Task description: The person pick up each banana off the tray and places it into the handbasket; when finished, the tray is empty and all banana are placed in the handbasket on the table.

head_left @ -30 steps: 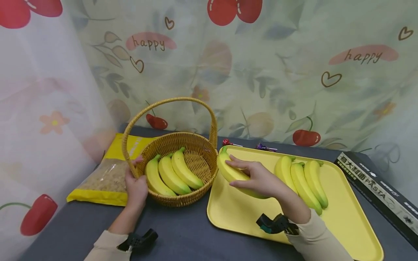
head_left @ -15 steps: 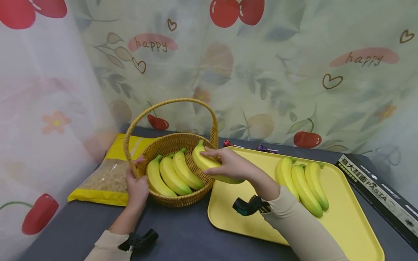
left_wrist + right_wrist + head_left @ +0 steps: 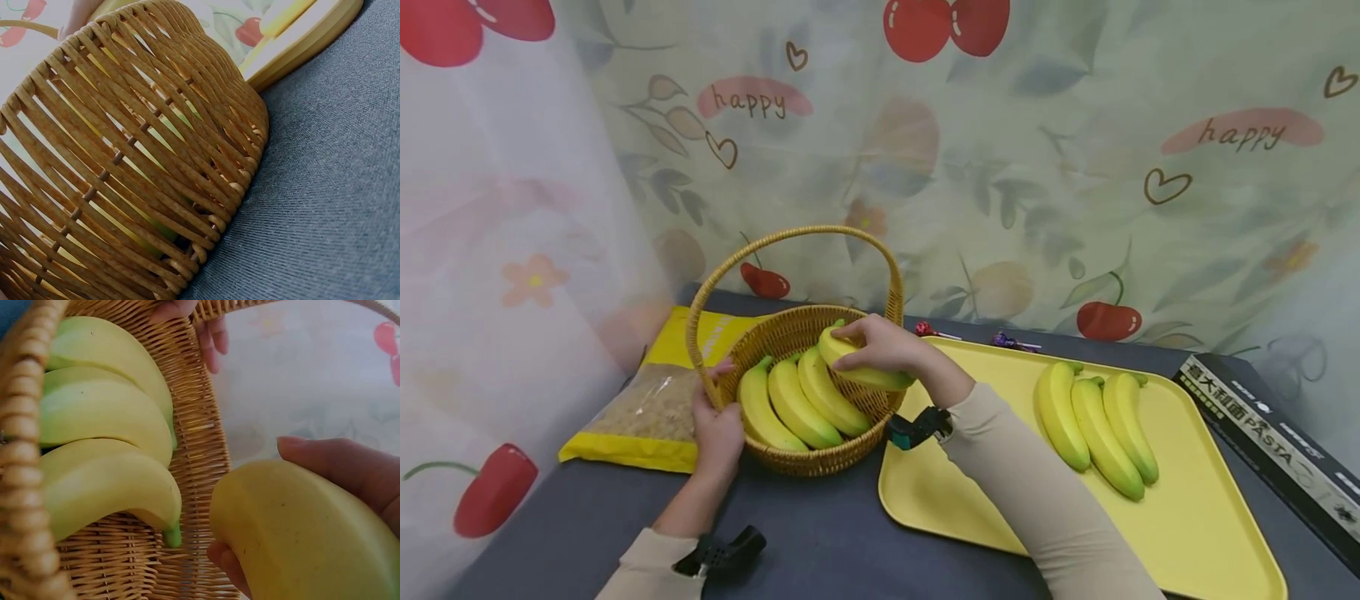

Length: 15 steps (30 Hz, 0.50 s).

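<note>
My right hand (image 3: 880, 343) grips a yellow banana (image 3: 859, 372) over the right side of the wicker basket (image 3: 790, 332); in the right wrist view the same banana (image 3: 300, 534) fills the lower right, with my thumb and fingertips round it. Three bananas (image 3: 793, 404) lie side by side in the basket, seen close as bananas (image 3: 106, 450) in the right wrist view. My left hand (image 3: 715, 421) holds the basket's near left rim. The left wrist view shows only the basket wall (image 3: 125, 162) on the grey table. Three more bananas (image 3: 1097, 425) lie on the yellow tray (image 3: 1210, 517).
A yellow bag of grain (image 3: 651, 400) lies left of the basket. A black pasta box (image 3: 1270, 433) sits at the right table edge. Two small wrapped sweets (image 3: 1000, 339) lie behind the tray. A printed curtain hangs close behind.
My right hand has lifted the banana off the tray and carried it left, over the basket's rim. My left hand has stayed on the basket.
</note>
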Available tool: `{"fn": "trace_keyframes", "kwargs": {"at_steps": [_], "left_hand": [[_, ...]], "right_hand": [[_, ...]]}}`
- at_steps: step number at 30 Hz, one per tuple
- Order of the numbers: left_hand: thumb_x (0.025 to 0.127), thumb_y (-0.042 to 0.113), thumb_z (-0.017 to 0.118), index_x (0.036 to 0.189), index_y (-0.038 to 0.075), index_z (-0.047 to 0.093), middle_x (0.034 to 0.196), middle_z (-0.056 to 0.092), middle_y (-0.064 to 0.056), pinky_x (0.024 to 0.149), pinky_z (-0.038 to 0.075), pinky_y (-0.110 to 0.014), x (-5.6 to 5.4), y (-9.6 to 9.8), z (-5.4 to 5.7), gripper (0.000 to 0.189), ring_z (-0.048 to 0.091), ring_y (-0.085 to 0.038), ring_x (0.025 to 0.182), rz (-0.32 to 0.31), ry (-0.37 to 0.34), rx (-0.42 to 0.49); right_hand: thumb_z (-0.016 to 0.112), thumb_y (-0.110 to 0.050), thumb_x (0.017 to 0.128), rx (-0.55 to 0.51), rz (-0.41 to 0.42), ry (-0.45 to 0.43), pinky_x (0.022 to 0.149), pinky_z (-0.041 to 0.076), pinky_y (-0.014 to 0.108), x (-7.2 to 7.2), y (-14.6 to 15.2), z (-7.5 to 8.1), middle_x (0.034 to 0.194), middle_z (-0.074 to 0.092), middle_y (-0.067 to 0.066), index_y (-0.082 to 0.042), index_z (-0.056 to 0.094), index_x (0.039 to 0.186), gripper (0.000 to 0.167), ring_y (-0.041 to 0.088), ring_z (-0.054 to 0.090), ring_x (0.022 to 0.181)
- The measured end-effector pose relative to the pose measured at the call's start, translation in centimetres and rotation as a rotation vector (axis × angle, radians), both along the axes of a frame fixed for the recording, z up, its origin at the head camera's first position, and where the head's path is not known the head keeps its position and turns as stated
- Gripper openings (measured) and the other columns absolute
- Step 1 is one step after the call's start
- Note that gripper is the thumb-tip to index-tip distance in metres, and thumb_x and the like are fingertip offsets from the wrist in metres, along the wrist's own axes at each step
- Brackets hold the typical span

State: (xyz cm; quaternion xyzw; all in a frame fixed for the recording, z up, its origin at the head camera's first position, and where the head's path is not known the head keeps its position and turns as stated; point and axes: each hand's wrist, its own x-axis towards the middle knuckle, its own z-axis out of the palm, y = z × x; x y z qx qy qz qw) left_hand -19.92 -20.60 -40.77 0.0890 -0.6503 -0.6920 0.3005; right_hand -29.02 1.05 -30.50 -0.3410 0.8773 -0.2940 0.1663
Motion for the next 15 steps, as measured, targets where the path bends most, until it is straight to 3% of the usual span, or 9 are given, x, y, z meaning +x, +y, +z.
{"fn": "trace_keyframes", "kwargs": {"at_steps": [5, 15], "left_hand": [[0.069, -0.023, 0.028, 0.113, -0.004, 0.048, 0.134, 0.046, -0.019, 0.112, 0.02, -0.036, 0.0, 0.0, 0.1, 0.052, 0.036, -0.023, 0.133, 0.006, 0.0, -0.004], [0.071, -0.023, 0.029, 0.115, -0.005, 0.047, 0.134, 0.046, -0.017, 0.113, 0.018, -0.038, 0.3, 0.0, 0.3, 0.051, 0.034, -0.024, 0.134, -0.004, -0.014, -0.005]], "right_hand": [[0.065, -0.023, 0.085, 0.061, -0.051, 0.015, 0.087, 0.042, 0.028, -0.6, -1.3, -0.8, 0.137, 0.05, 0.012, -0.008, 0.048, 0.135, 0.055, 0.022, 0.052, 0.116], [0.065, -0.02, 0.085, 0.112, -0.066, 0.038, 0.102, 0.039, 0.036, -1.1, -2.6, -1.9, 0.14, 0.047, 0.013, -0.004, 0.043, 0.138, 0.06, 0.025, 0.046, 0.126]]}}
